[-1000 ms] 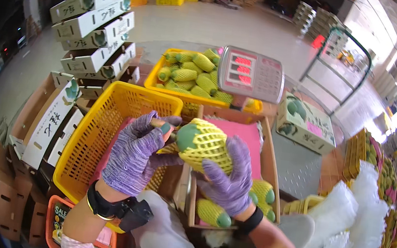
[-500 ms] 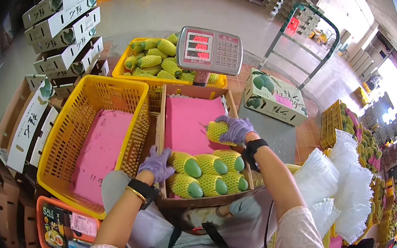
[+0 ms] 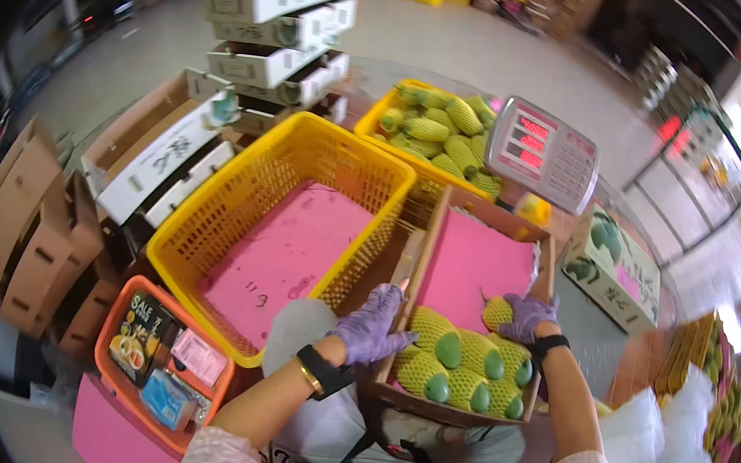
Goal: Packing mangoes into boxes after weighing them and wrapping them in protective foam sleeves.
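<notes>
My right hand [image 3: 530, 320], in a purple glove, is closed on a mango [image 3: 497, 314] in a yellow foam net. It is inside an open cardboard carton [image 3: 428, 266] lined with a pink sheet [image 3: 478, 263]. Two rows of netted mangoes [image 3: 472, 355] fill the carton's near end, their bare green tips pointing to the lower right. At the carton's left wall is my gloved left hand [image 3: 371, 326], thumb and fingers apart and nothing in it. Whether its thumb touches the wall or the nearest mango, I cannot tell.
Left of the carton stands a yellow crate [image 3: 171, 235] with a pink sheet inside. Behind is a crate of netted mangoes [image 3: 439, 129] beside a scale display [image 3: 544, 153]. A printed box [image 3: 611, 268] lies at right, an orange basket [image 3: 110, 357] at lower left, stacked cartons [image 3: 273, 11] farther back.
The view has swung left, so everything sits farther right. My right hand has brought the held mango nearer the packed rows. My left hand's fingers have spread beside the carton wall.
</notes>
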A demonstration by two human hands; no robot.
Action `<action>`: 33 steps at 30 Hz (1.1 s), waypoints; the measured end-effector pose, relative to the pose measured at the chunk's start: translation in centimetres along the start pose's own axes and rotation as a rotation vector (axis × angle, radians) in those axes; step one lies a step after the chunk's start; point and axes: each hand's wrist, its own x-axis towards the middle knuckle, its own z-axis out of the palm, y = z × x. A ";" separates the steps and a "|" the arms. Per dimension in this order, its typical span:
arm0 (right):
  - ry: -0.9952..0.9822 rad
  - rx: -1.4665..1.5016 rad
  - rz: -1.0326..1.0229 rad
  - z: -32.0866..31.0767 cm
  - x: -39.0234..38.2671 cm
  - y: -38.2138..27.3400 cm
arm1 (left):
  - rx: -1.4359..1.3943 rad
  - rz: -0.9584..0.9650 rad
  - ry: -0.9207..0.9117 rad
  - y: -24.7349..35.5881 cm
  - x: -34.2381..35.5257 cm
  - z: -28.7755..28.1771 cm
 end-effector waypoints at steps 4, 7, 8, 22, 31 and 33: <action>0.258 0.084 0.030 0.1 -1.7 -1.0 | -0.563 -0.188 0.540 -5.6 -9.5 -4.6; 0.522 0.197 0.083 0.8 -3.2 -2.6 | 0.265 -0.597 0.262 -9.9 -16.0 -5.3; 0.634 0.396 -0.010 1.0 -3.8 -3.2 | 0.285 -0.563 0.290 -10.5 -16.8 -4.0; 0.830 0.800 -0.150 6.2 -13.4 -1.8 | 0.554 -0.506 0.128 -14.6 -16.0 3.5; 0.799 1.108 -0.224 5.9 -11.7 -5.3 | 0.461 -0.515 0.200 -11.4 -15.6 3.8; 0.757 1.067 -0.375 3.4 -11.3 -8.5 | 0.414 -0.539 0.151 -11.0 -15.6 3.2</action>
